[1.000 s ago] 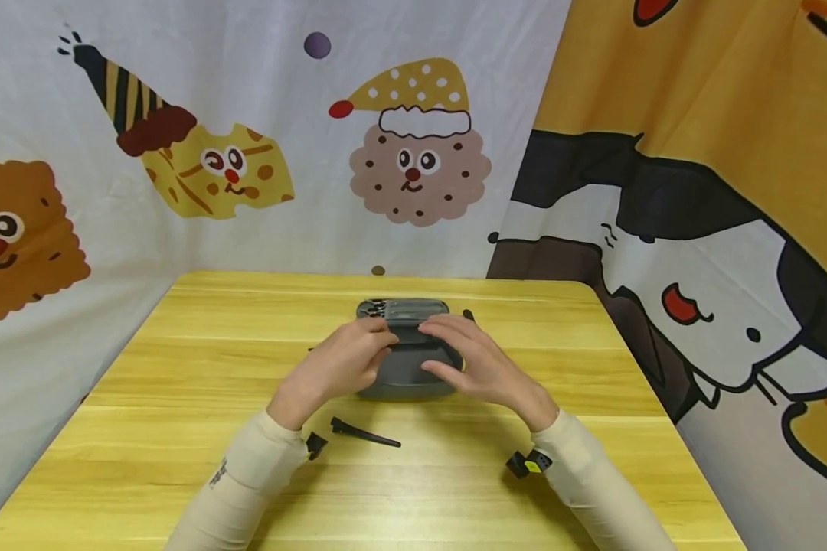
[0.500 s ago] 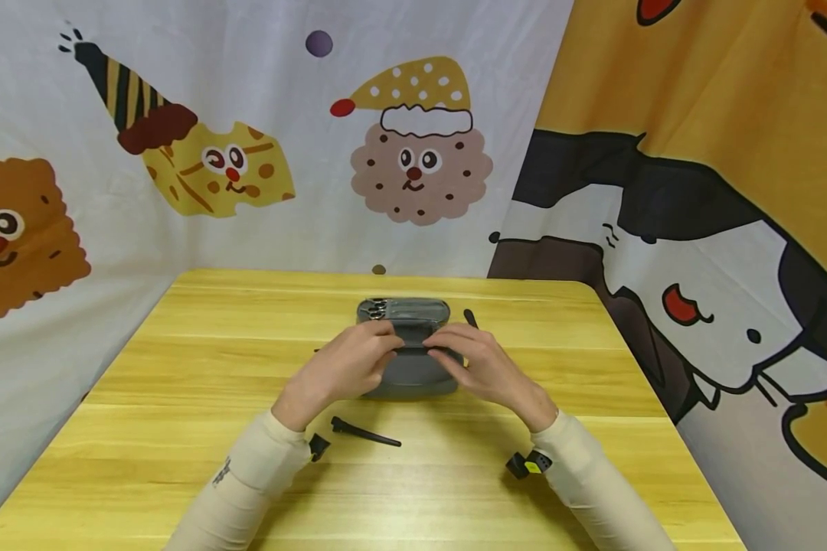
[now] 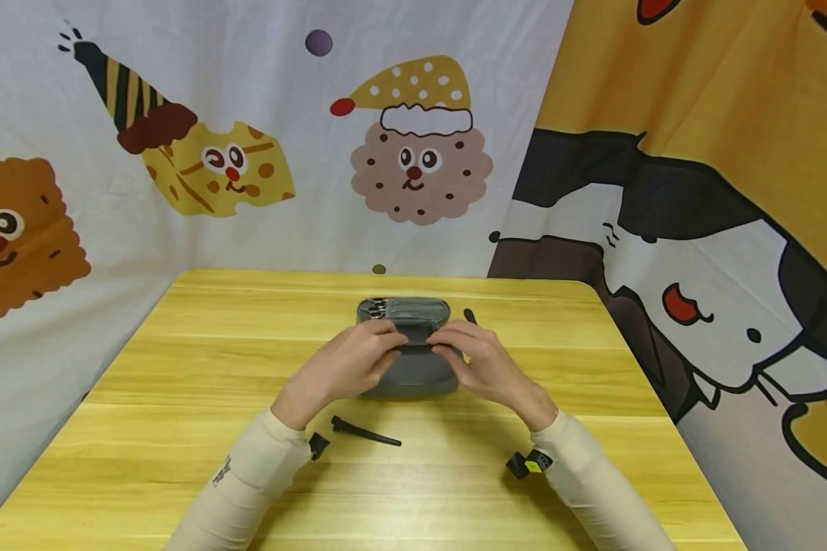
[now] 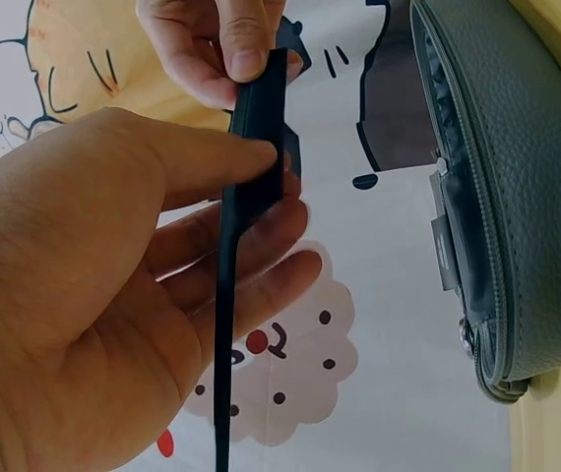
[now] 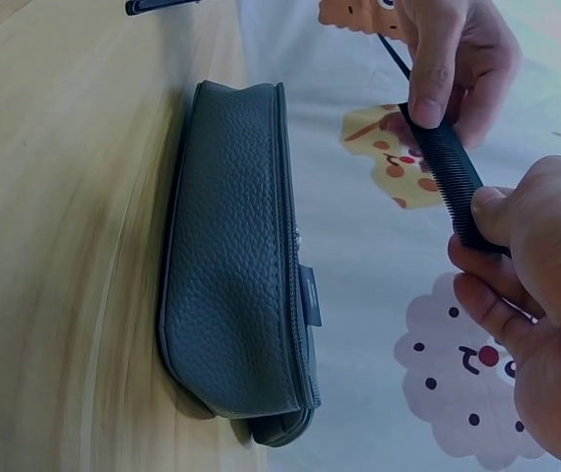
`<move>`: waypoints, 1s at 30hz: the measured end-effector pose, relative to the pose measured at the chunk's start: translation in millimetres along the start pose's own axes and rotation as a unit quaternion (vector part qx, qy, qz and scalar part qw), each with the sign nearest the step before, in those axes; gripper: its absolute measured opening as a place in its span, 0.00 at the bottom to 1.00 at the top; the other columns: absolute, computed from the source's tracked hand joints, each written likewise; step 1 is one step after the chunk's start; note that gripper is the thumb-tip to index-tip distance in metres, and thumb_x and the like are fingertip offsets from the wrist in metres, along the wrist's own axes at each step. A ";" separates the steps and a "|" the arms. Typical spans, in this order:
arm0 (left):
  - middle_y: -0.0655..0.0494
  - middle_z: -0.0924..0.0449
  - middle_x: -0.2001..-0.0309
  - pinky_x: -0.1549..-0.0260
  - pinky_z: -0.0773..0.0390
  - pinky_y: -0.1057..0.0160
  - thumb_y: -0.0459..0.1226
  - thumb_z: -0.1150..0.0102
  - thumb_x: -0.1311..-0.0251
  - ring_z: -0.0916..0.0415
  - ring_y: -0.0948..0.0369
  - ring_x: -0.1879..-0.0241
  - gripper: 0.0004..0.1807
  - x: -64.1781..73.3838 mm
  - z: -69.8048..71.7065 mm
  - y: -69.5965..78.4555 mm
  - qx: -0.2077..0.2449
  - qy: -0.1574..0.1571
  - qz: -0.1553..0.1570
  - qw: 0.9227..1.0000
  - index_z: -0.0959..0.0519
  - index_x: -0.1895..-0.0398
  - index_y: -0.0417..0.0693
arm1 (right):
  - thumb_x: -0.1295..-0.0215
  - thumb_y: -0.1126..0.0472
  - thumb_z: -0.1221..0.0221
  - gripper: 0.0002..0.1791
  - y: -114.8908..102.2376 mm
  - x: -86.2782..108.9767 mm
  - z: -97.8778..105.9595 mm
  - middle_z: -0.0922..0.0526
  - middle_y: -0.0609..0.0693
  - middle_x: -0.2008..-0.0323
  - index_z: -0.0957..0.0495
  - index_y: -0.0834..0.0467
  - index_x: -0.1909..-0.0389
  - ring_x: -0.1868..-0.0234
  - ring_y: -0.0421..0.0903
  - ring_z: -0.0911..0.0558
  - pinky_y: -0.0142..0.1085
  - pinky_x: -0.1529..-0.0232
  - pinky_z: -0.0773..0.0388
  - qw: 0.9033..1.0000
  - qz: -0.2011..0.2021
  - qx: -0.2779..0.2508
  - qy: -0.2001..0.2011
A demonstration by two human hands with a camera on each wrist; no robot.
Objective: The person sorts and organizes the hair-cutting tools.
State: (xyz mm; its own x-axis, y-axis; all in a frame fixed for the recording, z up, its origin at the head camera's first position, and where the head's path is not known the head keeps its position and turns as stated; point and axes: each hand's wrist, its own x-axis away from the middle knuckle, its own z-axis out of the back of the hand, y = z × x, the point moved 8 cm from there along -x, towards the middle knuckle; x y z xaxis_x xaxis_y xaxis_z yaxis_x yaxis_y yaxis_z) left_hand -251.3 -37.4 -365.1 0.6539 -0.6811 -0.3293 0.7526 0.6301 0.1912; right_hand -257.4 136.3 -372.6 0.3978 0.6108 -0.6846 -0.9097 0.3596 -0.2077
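A black rat-tail comb [image 5: 448, 167] is held level between both hands, above an open grey zip case [image 3: 413, 375]. My left hand [image 3: 348, 363] pinches it where the teeth meet the thin tail, thumb on one side and fingers on the other. The far end of the toothed part is pinched by my right hand [image 3: 489, 367]. In the left wrist view the comb [image 4: 264, 108] stands edge-on with its long tail running past the palm. The head view mostly hides the comb behind the fingers.
Scissors [image 3: 377, 308] sit in the left of the case's raised lid. A black hair clip [image 3: 365, 432] lies on the wooden table [image 3: 200, 398], nearer the person. Behind my right hand lies a dark slim object [image 3: 470, 317], partly hidden. A printed curtain [image 3: 248, 245] hangs behind.
My right hand's thumb and fingers, spread apart one second ago, have come together on the comb's end. The left hand has shifted slightly right. The case has stayed in place.
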 end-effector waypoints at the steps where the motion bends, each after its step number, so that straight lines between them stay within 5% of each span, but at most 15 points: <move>1: 0.46 0.10 0.43 0.51 0.07 0.56 0.35 0.33 0.19 0.10 0.54 0.51 0.16 0.1 0.7 -0.9 -0.003 0.002 0.002 1.000 0.12 0.34 0.40 | 0.33 0.78 0.26 0.14 1.1 0.3 0.3 0.08 0.54 0.56 0.09 0.63 0.50 0.59 0.47 0.10 0.36 0.63 0.11 1.000 -0.001 -0.001 0.002; 12: 0.41 0.19 0.25 0.22 0.20 0.40 0.51 0.20 0.31 0.21 0.42 0.23 0.41 -1.7 14.5 -9.5 -0.044 0.089 -0.014 0.995 0.22 0.20 0.46 | 0.30 0.77 0.29 0.11 9.6 0.1 9.0 0.07 0.58 0.58 0.09 0.64 0.51 0.65 0.46 0.12 0.38 0.70 0.15 0.999 -0.039 -0.009 0.023; 20: 0.42 0.17 0.28 0.24 0.19 0.41 0.49 0.10 0.43 0.19 0.43 0.27 0.45 1.5 24.5 -12.4 -0.064 0.187 -0.072 0.978 0.19 0.24 0.44 | 0.29 0.76 0.29 0.09 15.5 0.1 16.8 0.07 0.55 0.61 0.08 0.63 0.53 0.71 0.41 0.16 0.36 0.75 0.20 0.996 -0.071 -0.012 0.043; 30: 0.41 0.15 0.30 0.25 0.18 0.40 0.48 0.09 0.45 0.17 0.43 0.28 0.44 3.2 22.8 -24.3 -0.075 0.203 -0.069 0.974 0.17 0.26 0.44 | 0.25 0.72 0.30 0.09 24.3 4.2 25.6 0.06 0.52 0.59 0.07 0.59 0.51 0.66 0.43 0.14 0.41 0.66 0.16 0.991 -0.122 -0.011 0.047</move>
State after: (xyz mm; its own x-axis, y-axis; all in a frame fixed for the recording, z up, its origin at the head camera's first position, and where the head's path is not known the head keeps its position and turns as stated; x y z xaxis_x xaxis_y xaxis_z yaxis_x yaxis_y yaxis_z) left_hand -265.8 -63.4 -349.7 0.4406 -0.5783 -0.6866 0.7913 0.6113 -0.0070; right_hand -274.7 165.7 -362.7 0.5950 0.4386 -0.6735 -0.7901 0.4726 -0.3903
